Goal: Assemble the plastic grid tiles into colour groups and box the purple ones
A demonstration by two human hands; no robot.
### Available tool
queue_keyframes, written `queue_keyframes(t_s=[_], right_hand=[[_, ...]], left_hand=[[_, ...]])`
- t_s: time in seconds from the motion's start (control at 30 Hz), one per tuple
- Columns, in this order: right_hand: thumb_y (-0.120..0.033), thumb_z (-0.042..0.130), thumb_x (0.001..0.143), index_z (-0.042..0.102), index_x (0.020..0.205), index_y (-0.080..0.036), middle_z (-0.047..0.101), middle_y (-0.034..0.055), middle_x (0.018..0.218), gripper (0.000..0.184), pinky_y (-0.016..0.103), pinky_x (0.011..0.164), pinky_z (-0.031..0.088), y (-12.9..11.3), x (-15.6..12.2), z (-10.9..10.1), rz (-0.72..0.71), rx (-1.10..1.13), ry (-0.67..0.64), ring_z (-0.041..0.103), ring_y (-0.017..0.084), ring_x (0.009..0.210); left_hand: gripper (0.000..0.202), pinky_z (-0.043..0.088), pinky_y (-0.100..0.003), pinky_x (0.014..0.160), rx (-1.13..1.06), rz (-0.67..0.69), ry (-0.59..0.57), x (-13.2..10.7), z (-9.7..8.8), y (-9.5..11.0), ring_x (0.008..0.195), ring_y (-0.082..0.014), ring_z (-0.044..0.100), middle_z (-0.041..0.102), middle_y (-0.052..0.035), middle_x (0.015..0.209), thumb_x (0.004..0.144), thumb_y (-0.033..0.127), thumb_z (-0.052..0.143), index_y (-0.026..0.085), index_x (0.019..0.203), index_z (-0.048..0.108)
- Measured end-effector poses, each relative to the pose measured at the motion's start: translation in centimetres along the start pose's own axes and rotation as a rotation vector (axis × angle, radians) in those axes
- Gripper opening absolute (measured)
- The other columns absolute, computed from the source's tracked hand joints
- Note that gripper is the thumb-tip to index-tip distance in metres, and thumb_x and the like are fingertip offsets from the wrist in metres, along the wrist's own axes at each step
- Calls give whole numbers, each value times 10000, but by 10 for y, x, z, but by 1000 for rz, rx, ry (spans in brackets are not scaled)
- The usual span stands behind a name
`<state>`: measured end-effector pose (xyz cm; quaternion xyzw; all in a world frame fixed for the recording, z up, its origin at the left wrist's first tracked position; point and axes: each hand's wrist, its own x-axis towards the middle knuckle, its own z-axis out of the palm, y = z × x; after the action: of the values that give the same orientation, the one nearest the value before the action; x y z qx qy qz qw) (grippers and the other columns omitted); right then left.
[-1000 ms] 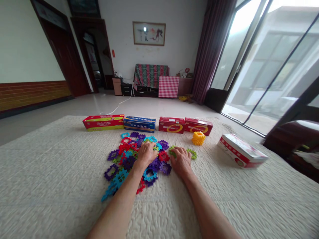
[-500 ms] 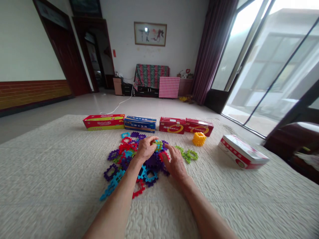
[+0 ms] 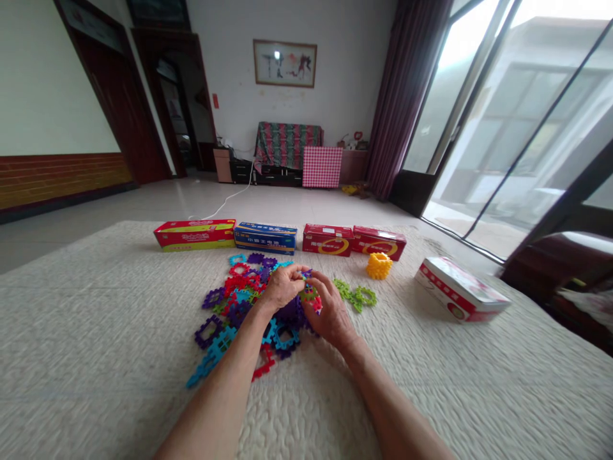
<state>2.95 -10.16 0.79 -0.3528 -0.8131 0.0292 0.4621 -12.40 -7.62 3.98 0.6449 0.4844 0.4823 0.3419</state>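
My left hand point(image 3: 282, 287) is closed, its thumb and fingers pinching a green toothed plastic building piece point(image 3: 310, 292). Curled in from the other side, my right hand point(image 3: 329, 314) has its fingers and thumb around that same piece, partly hiding it. Beneath both hands spreads a pile of interlocking building pieces in purple, red, blue and green, including a purple frame point(image 3: 207, 332) and a blue one point(image 3: 287, 335). Loose green pieces point(image 3: 358, 296) lie just right of my right hand. A yellow assembled block point(image 3: 379, 266) sits farther right.
Along the back stand a red-and-yellow box point(image 3: 195, 236), a blue box point(image 3: 266, 239) and two dark red boxes point(image 3: 328, 241). A white-and-red box point(image 3: 462, 289) lies at the right. Everything rests on a cream quilted cover point(image 3: 115, 319).
My right hand has moved in toward my left, and its fingers have closed around the green piece. The view has shifted slightly.
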Motion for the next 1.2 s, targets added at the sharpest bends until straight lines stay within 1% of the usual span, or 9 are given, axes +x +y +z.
queue_keyframes(t_s=[0.1,0.17,0.33,0.43,0.57,0.7,0.8,1.0,1.2], right_hand=[[-173,557,808,501,1202,-234,527,107,1264,402,395,965,465,3,1,0,7,4,5,530,233,1169],[-193,561,812,513,1185,-236,538,103,1238,379,389,940,471,8,1,-1,32,-33,25,546,235,1134],[-211,559,781,529,1148,-212,535,129,1239,369,467,932,429,32,-2,-9,200,-254,186,518,293,1140],[-171,539,732,515,1159,-210,499,141,1290,430,515,937,387,40,-4,-15,289,-362,226,469,327,1187],[-127,514,690,512,1166,-214,476,127,1329,484,508,981,339,34,-4,-14,240,-345,189,422,316,1233],[-129,509,710,543,1140,-207,534,116,1273,438,477,968,347,26,-4,-7,185,-294,133,461,294,1186],[-140,517,744,572,1113,-211,577,100,1232,380,472,967,333,25,-6,-3,178,-294,69,467,288,1177],[-144,538,766,619,1042,-219,626,79,1168,297,476,954,311,25,-10,0,196,-315,-49,492,280,1134],[-135,542,751,635,1007,-218,642,67,1133,284,451,936,322,24,-9,0,217,-298,-87,502,268,1108]], left_hand=[[436,456,-192,548,13,-3,-13,-1,-1,2,566,-105,574,647,16,638,675,154,574,152,1098,679],[397,476,-205,579,102,-8,21,0,-6,3,598,-121,600,664,3,651,700,184,583,153,1082,689],[300,504,-272,784,536,-85,337,2,-37,-5,818,-184,667,737,-63,870,782,154,512,186,990,727],[327,494,-303,839,703,-131,403,2,-51,-17,886,-207,666,731,-94,971,803,132,483,181,1025,718],[334,475,-298,894,791,-105,335,2,-53,-31,966,-204,649,722,-82,1015,791,123,494,202,1033,711],[373,423,-302,980,842,-40,197,0,-44,-39,1072,-199,600,691,-78,1100,802,127,476,201,1106,680],[399,397,-329,1006,876,-1,144,-2,-39,-44,1102,-213,571,658,-96,1156,825,162,468,201,1183,642],[316,400,-339,987,928,-17,114,-3,-37,-49,1058,-224,583,691,-92,1060,851,199,446,221,992,728],[332,437,-317,943,922,47,110,-1,-39,-46,982,-210,619,713,-92,994,832,161,434,196,932,748]])
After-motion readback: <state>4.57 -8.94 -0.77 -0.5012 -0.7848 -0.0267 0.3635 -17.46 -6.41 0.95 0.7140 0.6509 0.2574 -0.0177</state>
